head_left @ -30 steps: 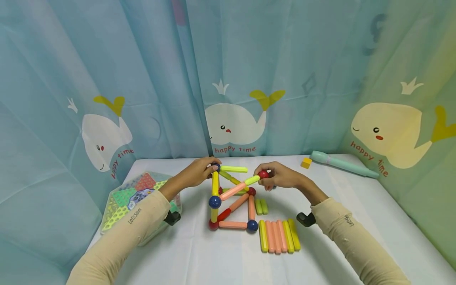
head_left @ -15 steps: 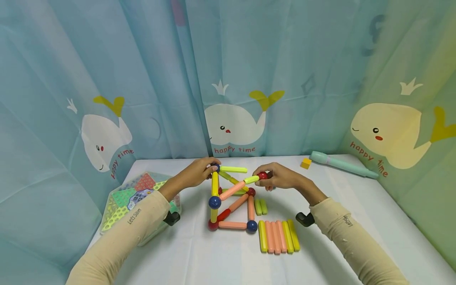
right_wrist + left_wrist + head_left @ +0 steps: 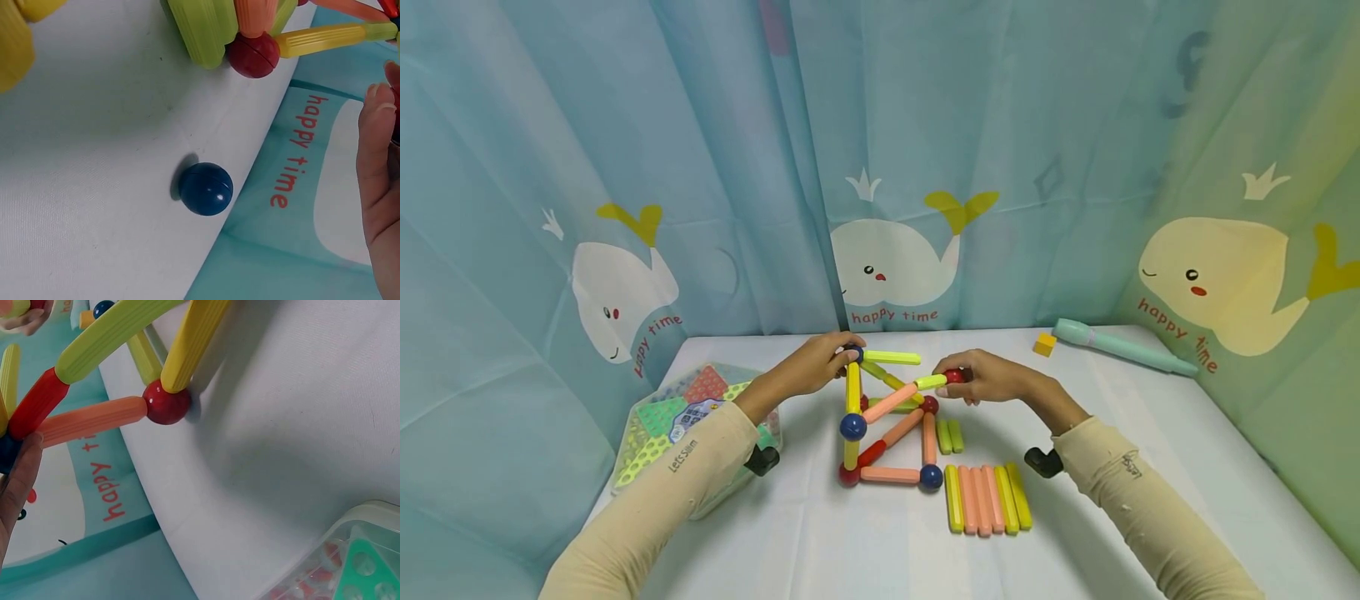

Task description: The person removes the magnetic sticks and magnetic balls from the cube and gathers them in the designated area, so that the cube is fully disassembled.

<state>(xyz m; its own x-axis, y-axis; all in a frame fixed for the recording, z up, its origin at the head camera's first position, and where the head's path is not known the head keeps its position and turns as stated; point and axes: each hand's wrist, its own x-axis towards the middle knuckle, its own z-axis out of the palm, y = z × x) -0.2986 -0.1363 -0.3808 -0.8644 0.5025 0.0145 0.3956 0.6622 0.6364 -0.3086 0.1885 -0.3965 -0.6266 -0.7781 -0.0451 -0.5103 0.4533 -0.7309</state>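
The person's left hand (image 3: 811, 365) grips a blue ball (image 3: 854, 353) at the top of the rod-and-ball frame (image 3: 901, 429), which stands mid-table (image 3: 820, 542), towards the far edge. The right hand (image 3: 996, 377) pinches a red ball (image 3: 954, 377) at the tip of a lime rod (image 3: 931, 382). A clear box (image 3: 662, 417) sits by the left edge; a teal pen (image 3: 1123, 347) lies near the far right corner.

Perhaps a play corner: whale-print curtains (image 3: 895, 108), toy rods (image 3: 891, 475).

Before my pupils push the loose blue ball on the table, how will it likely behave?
The loose blue ball would probably roll readily, being round and unattached. Its glossy highlight suggests a smooth, perhaps slippery surface; its undented shape, probably stiffness.
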